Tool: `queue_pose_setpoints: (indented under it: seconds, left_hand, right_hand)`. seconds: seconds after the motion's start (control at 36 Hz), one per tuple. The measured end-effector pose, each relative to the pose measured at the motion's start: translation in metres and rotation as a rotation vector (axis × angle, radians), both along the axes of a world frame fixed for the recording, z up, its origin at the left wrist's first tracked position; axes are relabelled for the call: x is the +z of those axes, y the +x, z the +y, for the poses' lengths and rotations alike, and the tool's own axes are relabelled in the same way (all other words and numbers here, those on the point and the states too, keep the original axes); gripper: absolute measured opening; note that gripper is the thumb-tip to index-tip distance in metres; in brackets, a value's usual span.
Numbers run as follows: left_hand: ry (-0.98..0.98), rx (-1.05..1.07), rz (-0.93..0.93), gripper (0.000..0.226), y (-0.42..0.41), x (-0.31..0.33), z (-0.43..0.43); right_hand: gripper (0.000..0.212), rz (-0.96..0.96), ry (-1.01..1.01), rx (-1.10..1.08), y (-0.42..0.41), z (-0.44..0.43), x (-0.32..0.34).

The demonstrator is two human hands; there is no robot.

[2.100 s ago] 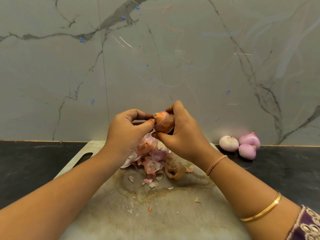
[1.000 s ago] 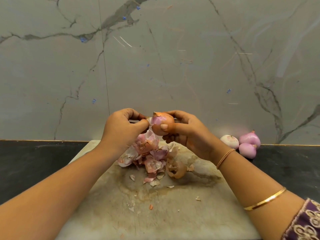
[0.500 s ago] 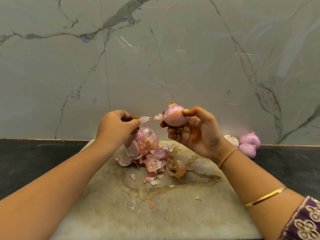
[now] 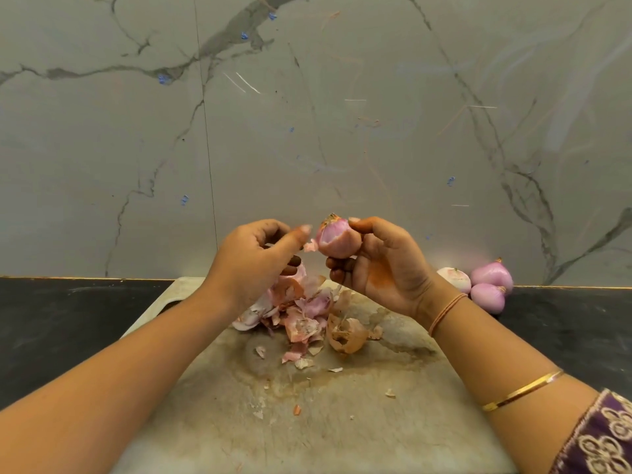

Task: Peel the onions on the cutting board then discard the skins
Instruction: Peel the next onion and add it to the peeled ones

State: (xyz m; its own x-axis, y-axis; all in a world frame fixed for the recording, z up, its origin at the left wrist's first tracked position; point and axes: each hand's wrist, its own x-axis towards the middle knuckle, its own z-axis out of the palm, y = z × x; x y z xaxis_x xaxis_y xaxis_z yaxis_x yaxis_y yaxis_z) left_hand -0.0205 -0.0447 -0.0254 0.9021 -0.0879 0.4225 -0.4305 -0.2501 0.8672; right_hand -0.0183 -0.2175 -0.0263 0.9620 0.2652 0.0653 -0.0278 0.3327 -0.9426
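right hand (image 4: 386, 265) grips the part-peeled red onion (image 4: 337, 239) above the cutting board (image 4: 342, 422); left hand (image 4: 253, 261) curls at its loose skin flap (image 4: 310, 247), though blur hides any pinch. best to pinch low and strip toward the root.

Onions: four. One part-peeled onion (image 4: 337, 239) is in the right hand (image 4: 383, 265); three peeled onions (image 4: 489, 275) sit clustered on the table (image 4: 68, 319).
Hands: two, counting the left hand (image 4: 254, 258).
Cutting board (image 4: 342, 422): one.
Skin pile (image 4: 301, 316): one, with scattered flakes too small to count.
Wrist ornaments: two, a gold bangle (image 4: 521, 391) and a thread band (image 4: 446, 311).
Table: one.
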Motion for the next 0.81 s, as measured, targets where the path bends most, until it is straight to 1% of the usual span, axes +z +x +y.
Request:
queue_pose_setpoints:
  seconds: [0.03,0.06,0.08,0.11,0.19,0.22,0.33,0.42,0.47,0.56,0.67,0.75,0.81]
  left_hand:
    - [0.021,-0.013,-0.002,0.037,-0.002,0.0,-0.001]
    - [0.064,-0.011,-0.01,0.044,-0.004,0.0,-0.002]
    - [0.103,0.0,-0.012,0.044,-0.006,0.0,-0.003]
    - [0.121,0.007,-0.014,0.039,-0.006,-0.001,-0.003]
    - [0.084,0.009,-0.039,0.009,-0.002,-0.003,-0.004]
    - [0.088,0.007,-0.051,0.004,0.0,-0.004,-0.003]
    - [0.062,0.017,-0.063,0.003,0.003,-0.003,0.0]
    - [0.035,0.051,-0.078,0.004,0.008,-0.004,0.003]
    - [0.028,0.054,-0.107,0.013,0.01,-0.005,0.005]
    - [0.04,-0.016,-0.206,0.022,0.009,-0.004,0.005]
    - [0.196,-0.161,-0.412,0.032,0.006,-0.005,0.005]
    - [0.341,-0.195,-0.537,0.037,0.011,-0.007,0.008]
    - [0.379,-0.185,-0.575,0.035,0.014,-0.007,0.01]
  right_hand:
    - [0.047,-0.01,-0.013,-0.007,0.0,0.0,-0.001]
    - [0.044,-0.018,-0.026,-0.015,0.001,0.0,-0.001]
    - [0.041,-0.024,-0.035,-0.02,0.001,0.0,-0.002]
    - [0.039,-0.026,-0.04,-0.019,0.001,0.001,-0.003]
    - [0.04,-0.029,-0.04,-0.008,0.0,0.002,-0.002]
    - [0.04,-0.033,-0.038,-0.006,0.0,0.003,-0.002]
    - [0.047,-0.005,-0.005,0.006,0.001,0.002,-0.001]
    - [0.04,0.024,0.028,0.01,0.001,0.0,0.001]
    - [0.039,0.038,0.034,0.009,0.001,0.0,0.001]
    - [0.035,0.043,0.022,0.01,0.0,0.002,0.002]
    - [0.026,0.029,0.018,0.016,-0.003,0.002,0.004]
    - [0.028,0.021,-0.01,0.012,-0.004,0.001,0.004]
    - [0.031,0.031,-0.033,0.009,-0.005,0.002,0.003]
